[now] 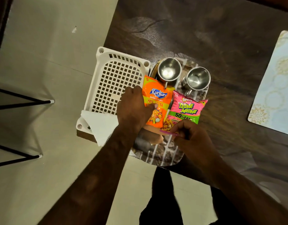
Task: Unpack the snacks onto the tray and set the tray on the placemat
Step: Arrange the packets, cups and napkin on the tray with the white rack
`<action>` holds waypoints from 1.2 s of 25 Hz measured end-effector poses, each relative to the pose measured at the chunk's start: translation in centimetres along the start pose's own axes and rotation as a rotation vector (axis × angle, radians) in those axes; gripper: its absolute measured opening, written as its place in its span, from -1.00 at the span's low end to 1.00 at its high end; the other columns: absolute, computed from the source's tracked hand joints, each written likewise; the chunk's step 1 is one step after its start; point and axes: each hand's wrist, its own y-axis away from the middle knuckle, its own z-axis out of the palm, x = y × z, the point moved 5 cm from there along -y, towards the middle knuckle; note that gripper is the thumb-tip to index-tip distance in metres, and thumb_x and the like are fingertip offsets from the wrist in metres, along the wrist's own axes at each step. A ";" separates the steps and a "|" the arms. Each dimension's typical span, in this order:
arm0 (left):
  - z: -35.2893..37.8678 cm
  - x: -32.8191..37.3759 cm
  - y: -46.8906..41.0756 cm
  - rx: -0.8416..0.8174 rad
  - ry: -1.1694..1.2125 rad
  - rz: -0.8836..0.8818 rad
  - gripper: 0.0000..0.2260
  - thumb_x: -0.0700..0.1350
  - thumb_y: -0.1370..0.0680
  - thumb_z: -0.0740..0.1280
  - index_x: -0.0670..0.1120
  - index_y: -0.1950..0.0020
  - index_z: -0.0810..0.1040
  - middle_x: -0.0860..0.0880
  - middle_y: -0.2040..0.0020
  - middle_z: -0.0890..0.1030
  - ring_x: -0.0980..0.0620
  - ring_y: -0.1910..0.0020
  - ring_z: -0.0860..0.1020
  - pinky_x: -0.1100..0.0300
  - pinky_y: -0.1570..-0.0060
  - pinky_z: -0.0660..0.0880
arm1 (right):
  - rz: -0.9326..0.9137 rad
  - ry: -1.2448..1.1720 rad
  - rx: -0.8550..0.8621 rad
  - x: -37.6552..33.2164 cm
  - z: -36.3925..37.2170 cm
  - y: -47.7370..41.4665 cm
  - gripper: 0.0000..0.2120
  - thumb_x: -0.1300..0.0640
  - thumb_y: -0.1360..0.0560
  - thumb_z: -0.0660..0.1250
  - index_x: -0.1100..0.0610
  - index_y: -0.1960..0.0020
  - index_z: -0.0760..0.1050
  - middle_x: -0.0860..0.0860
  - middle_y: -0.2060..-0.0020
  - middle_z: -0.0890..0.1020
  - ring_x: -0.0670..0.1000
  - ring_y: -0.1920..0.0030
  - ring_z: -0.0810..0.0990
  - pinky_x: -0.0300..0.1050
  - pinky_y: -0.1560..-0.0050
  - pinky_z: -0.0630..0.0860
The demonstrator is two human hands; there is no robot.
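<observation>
A patterned oblong tray [162, 155] lies at the table's near left edge. On it lie an orange Kurkure packet [157, 99] and a pink Bingo packet [186, 109], side by side. My left hand [133, 109] grips the orange packet's left edge, thumb on its front. My right hand [191, 135] pinches the pink packet's lower edge. Two steel cups [169, 71] [198, 78] stand at the tray's far end. A pale blue placemat [276, 88] lies at the table's right edge, apart from the tray.
A white plastic basket [114, 83] with a grid bottom sits left of the tray, overhanging the table edge, with a white napkin [101, 125] at its near corner. Dark wooden table [205, 38]. Black stand legs [23, 101] on the floor at left.
</observation>
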 end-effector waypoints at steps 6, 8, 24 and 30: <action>-2.4 -3.2 -0.3 -0.099 0.083 0.123 -0.64 0.04 -0.51 0.43 -0.09 -0.22 0.51 -0.07 -0.14 0.61 -0.10 -0.13 0.57 -0.04 -0.13 0.52 | 0.014 0.028 0.007 0.2 -0.2 -0.2 -0.67 0.32 -0.35 0.39 -0.14 0.16 0.61 -0.18 0.51 0.42 -0.17 0.47 0.35 -0.33 0.41 0.27; -3.4 -5.5 -0.3 -0.254 -0.070 0.151 -0.64 -0.12 -0.47 0.43 -0.04 -0.26 0.50 -0.03 -0.19 0.62 -0.09 -0.18 0.57 0.02 -0.20 0.47 | 0.007 0.026 0.011 0.2 0.1 -0.1 -0.69 0.27 -0.31 0.37 -0.16 0.17 0.60 -0.12 0.50 0.43 -0.17 0.46 0.35 -0.29 0.41 0.27; -8.0 -8.1 0.5 -0.829 -0.421 0.124 -0.85 -0.20 -0.50 0.35 -0.02 -0.03 0.61 0.02 0.00 0.62 0.02 0.07 0.55 0.16 0.06 0.50 | 0.019 0.008 -0.129 -1.7 2.4 0.5 -0.68 0.35 -0.37 0.40 -0.07 0.10 0.60 0.00 0.44 0.40 0.09 0.39 0.41 0.11 0.32 0.43; -5.9 -2.6 5.7 -1.134 -0.149 0.295 -0.86 -0.22 -0.53 0.39 0.01 0.00 0.56 0.06 0.04 0.59 0.02 -0.02 0.58 0.07 -0.09 0.51 | 0.021 -0.124 -0.253 -4.1 3.1 1.7 -0.48 -0.07 -0.32 0.59 -0.20 -0.23 0.52 -0.18 -0.15 0.63 -0.15 -0.17 0.62 -0.14 -0.06 0.60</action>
